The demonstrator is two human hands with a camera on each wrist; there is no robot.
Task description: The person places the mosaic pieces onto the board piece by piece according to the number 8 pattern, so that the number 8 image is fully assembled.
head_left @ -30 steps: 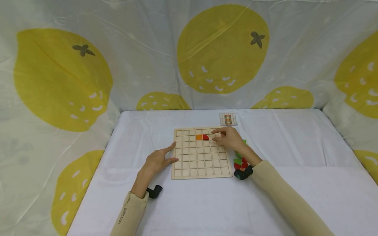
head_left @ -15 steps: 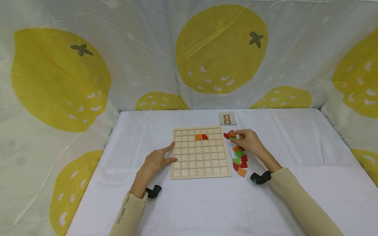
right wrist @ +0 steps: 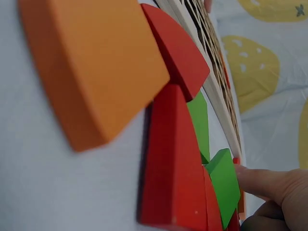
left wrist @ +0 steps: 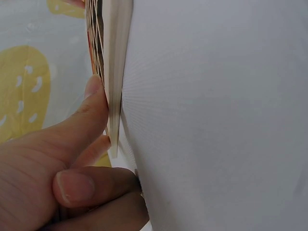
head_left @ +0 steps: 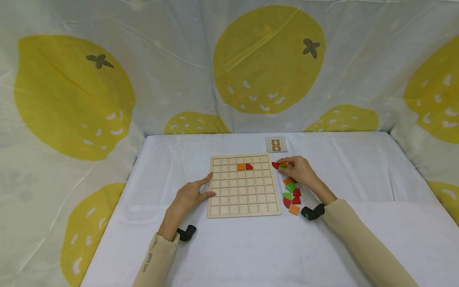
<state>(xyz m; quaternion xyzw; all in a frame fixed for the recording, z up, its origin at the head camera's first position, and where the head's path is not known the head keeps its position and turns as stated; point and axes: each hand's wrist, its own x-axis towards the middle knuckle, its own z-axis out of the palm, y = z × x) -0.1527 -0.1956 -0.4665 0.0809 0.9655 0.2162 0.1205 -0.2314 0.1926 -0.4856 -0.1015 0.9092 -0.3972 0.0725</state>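
Note:
A square wooden grid board [head_left: 244,199] lies on the white cloth. An orange square tile [head_left: 241,167] and a red quarter-round tile [head_left: 249,166] sit side by side in its upper rows. My left hand [head_left: 189,196] rests at the board's left edge, index finger and thumb extended to the rim. Right of the board, my right hand [head_left: 299,170] has thumb and index finger around a small orange tile [head_left: 283,164] and a green tile [head_left: 283,168]; I cannot tell whether they pinch one. A loose red tile [head_left: 275,165] lies just left of those fingertips.
Several loose tiles run down beside the board's right edge, among them a green tile [head_left: 291,187], a red tile [head_left: 296,200] and an orange tile [head_left: 294,209]. Behind the board lies a small pattern card [head_left: 276,144]. A lemon-printed cloth [head_left: 179,79] hangs behind the table.
My right hand has moved from over the board's upper right to the loose tiles on the right, shifting only slightly over the last half second. The left hand has stayed put.

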